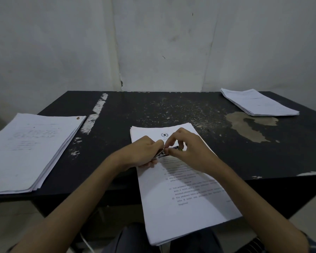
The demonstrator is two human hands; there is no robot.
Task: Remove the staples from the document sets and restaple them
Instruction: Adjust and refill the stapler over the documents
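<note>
While we are holding a small metal stapler (167, 151) just above the centre of the frame, both of our hands are clasping it. The left hand (144, 152) is gripping its lower end with curled fingers. The right hand (190, 150) is pinching its upper end between thumb and forefinger, the other fingers arching over it. We cannot tell whether the tool is touching the page. It is sitting over the upper part of the document set (186, 203), a printed stack lying mid-frame and hanging over the near edge of the dark worktop (153, 110). A second stack of papers (29, 148) is lying at the left of the frame, a brown mark at its far corner, and a third stack (259, 103) is sitting in the upper right, well apart. White scrapes (97, 110) and a peeled tan patch (248, 126) are showing on the worktop, and a pale wall (153, 42) is filling the top of the frame.
</note>
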